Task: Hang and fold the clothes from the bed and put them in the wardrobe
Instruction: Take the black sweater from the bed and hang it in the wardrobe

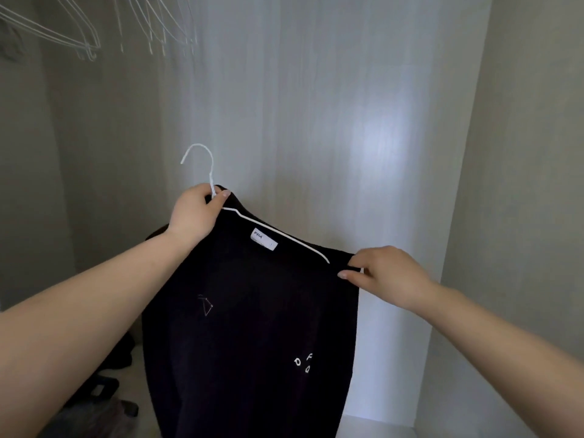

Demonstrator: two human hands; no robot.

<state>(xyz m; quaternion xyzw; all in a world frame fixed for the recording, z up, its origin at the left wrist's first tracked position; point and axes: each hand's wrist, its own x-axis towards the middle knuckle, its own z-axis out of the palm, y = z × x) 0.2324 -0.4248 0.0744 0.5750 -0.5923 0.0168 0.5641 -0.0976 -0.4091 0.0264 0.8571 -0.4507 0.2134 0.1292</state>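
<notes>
Two bare forearms reach in from the lower corners, both hands on one garment. Left hand [194,213] curled round the neck of a white wire hanger [274,228], just below its hook, thumb tip showing on the far side. Right hand [384,275] pinches the black fabric at the hanger's right shoulder end, thumb and fingers closed on the cloth. The black top [252,327] hangs from the hanger between the two hands, held up in front of the open wardrobe, hanger tilted down toward the right. A white neck label [264,239] sits just under the wire; small white letters [304,361] show low on the right of the fabric, a faint triangular outline mark [206,305] on the left. Below left, dark objects [104,390] on the wardrobe floor, too dim to identify. Behind, the pale wardrobe back panel [316,121] with a bright patch of reflected light. Far top left, a row of bare white wire hangers [88,30] hangs, well apart from the held one.
</notes>
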